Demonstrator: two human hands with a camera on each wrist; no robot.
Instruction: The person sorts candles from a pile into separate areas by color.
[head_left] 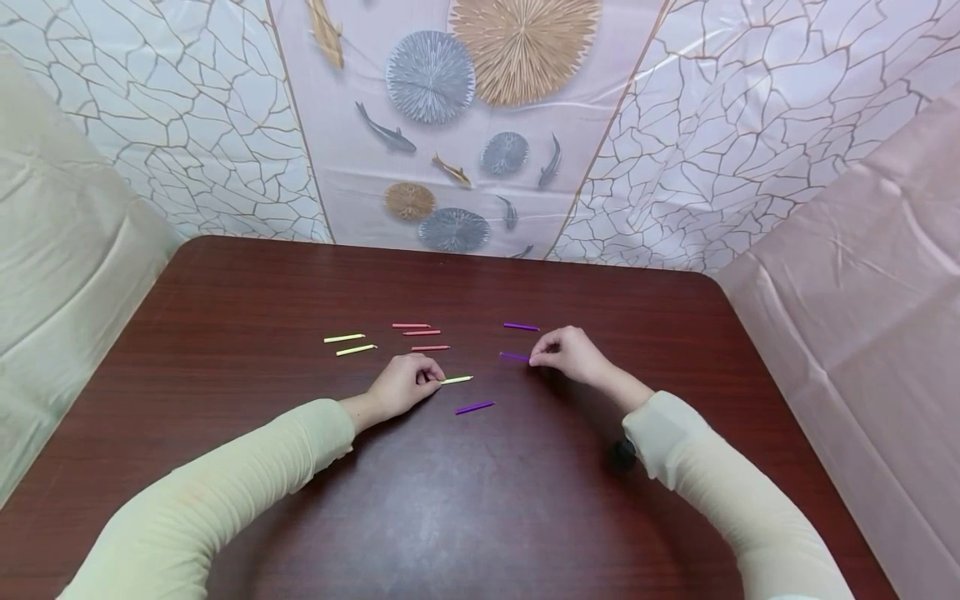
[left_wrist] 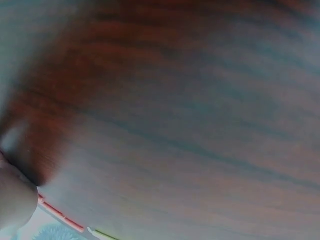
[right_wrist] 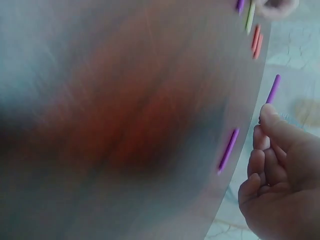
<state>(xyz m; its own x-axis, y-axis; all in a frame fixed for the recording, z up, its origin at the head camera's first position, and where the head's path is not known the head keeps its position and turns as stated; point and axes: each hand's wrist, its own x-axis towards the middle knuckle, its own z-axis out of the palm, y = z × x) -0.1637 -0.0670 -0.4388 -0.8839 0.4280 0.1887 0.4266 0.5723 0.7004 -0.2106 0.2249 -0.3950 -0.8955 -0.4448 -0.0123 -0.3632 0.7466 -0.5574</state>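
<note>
My left hand (head_left: 405, 386) pinches the near end of a yellow birthday candle (head_left: 459, 380) between thumb and fingertips, close over the table. In the right wrist view my right hand (right_wrist: 280, 172) pinches one end of a purple candle (right_wrist: 273, 89), its other end sticking out past the thumb. That same candle (head_left: 513, 357) points leftward in the head view. Another purple candle (head_left: 521, 327) lies beyond the right hand, and a third purple candle (head_left: 475, 408) lies nearer, just below the held yellow one. The left wrist view shows only a blurred edge of the left hand (left_wrist: 15, 200).
Three red candles (head_left: 431, 347) lie on the dark wooden table (head_left: 420, 517) beyond the left hand. Two yellow candles (head_left: 356, 350) lie farther left. Patterned cloth (head_left: 480, 200) hangs behind the table, with plain cloth (head_left: 847, 350) along the sides.
</note>
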